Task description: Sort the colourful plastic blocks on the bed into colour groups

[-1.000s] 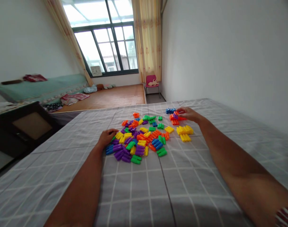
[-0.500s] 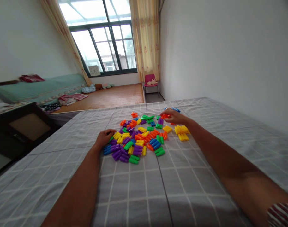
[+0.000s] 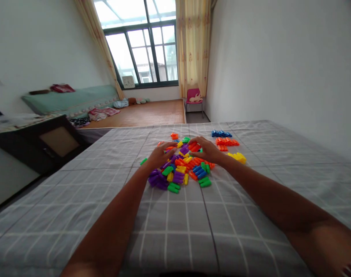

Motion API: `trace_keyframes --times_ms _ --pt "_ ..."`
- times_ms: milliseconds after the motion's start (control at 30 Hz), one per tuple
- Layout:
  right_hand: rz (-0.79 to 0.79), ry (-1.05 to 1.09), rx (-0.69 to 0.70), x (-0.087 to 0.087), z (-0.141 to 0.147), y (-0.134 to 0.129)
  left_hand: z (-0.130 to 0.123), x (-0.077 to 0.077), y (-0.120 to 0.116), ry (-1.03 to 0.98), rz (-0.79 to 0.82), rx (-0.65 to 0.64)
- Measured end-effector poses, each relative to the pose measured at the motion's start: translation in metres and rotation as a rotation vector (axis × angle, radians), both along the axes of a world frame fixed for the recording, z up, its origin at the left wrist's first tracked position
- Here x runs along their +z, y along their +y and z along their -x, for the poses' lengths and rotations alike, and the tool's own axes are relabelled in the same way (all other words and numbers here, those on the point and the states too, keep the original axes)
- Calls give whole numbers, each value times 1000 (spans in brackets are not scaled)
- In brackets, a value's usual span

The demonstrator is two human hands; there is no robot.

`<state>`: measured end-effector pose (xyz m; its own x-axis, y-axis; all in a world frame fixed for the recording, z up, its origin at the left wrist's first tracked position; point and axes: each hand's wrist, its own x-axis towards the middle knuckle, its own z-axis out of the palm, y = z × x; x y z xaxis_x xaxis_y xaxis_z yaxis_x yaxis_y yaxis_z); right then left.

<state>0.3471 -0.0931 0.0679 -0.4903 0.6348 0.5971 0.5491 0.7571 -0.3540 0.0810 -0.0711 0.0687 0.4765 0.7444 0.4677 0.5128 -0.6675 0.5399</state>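
The right hand (image 3: 196, 148) is drawn in around an orange piece (image 3: 194, 147), fingers above it and thumb below. The left hand (image 3: 168, 149) is bent over the near-left part of the heap, fingertips and thumb apart; whether it grips anything cannot be told. Between the two hands a purple piece (image 3: 184, 150) shows just beside the orange one.

Under and below the hands spreads the mixed heap (image 3: 178, 177) of purple, yellow, green, blue and orange pieces, lying loose on a grey checked cloth (image 3: 175, 234). To its right stand single-colour groups: yellow pieces (image 3: 238, 158) near the right wrist, orange pieces (image 3: 228, 142) beyond them, blue pieces (image 3: 221, 134) farthest.

Farther off, a dark cabinet (image 3: 28, 152) stands at the left, its inside hidden. A brown mat (image 3: 152, 112) bears crumpled pink cloth (image 3: 102, 113), and a pink chair (image 3: 193, 93) holds a pale soft toy (image 3: 196, 99) on its seat.
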Motion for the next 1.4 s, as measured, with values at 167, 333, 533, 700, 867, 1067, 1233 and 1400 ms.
trace_keyframes --times_ms 167,333,533,700,867,1067,1233,1400 --pt "-10 -41 20 1 2 2 -30 -10 -16 -5 53 -47" --pt "-83 78 -325 9 -75 39 9 -6 1 64 27 126" --pt "259 9 -757 -20 -208 60 70 -18 36 54 116 330" --pt "405 -34 -690 -50 -229 64 97 -41 46 6 144 426" --pt "352 -98 -653 -53 -216 66 106 -51 46 -1 209 479" --pt "344 -106 -661 -52 -207 61 105 -53 46 -17 215 470" --pt "346 -105 -648 -54 -208 59 105 -57 48 39 191 468" --pt "289 -15 -650 -30 -199 55 106 -66 55 123 109 451"
